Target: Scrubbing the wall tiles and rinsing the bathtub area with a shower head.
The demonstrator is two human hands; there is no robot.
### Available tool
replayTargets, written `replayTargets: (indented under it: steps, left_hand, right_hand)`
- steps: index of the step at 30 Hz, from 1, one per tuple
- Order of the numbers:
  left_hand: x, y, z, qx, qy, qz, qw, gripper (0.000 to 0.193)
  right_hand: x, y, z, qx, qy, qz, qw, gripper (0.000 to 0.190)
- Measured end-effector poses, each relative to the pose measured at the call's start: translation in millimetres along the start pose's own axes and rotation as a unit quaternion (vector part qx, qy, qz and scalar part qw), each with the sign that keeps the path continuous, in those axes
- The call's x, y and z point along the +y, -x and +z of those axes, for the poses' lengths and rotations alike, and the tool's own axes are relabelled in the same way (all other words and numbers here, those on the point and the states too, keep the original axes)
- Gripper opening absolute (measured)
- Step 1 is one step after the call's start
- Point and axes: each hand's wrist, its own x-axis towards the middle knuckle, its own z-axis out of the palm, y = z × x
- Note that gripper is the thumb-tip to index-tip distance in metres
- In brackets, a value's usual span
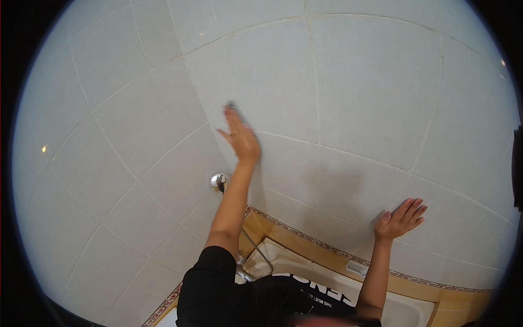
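My left hand (242,141) is raised against the pale tiled wall (278,81), just right of the corner, with a ring on one finger. Beneath its fingers is a blurred dark grey object (231,104), pressed to the tiles; its edge shows past the fingertips and along the hand's right side. Most of it is hidden, so I cannot tell what it is. Lower on the right, my right hand (398,222) rests on the same wall, fingers spread and holding nothing.
A round chrome fitting (220,182) sits near the corner beside my left forearm. Below are a white bathtub (408,308), a chrome mixer tap (244,272) and a shower hose (261,252). A white soap dish (356,268) is set in the yellow tile band (412,281) under a patterned border.
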Motion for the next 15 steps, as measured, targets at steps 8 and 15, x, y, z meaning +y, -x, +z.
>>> replayTargets:
  steps: [8,15]
  left_hand:
    - [37.7,-0.8,3.2,0.081,0.092,0.032,0.992,0.058]
    - [126.5,39.7,-13.9,-0.084,0.110,0.453,0.881,0.057]
  right_hand:
    - [-3.3,0.7,3.1,0.004,0.009,0.006,1.000,0.061]
    - [3.9,3.4,-1.4,-0.006,-0.005,0.005,1.000,0.059]
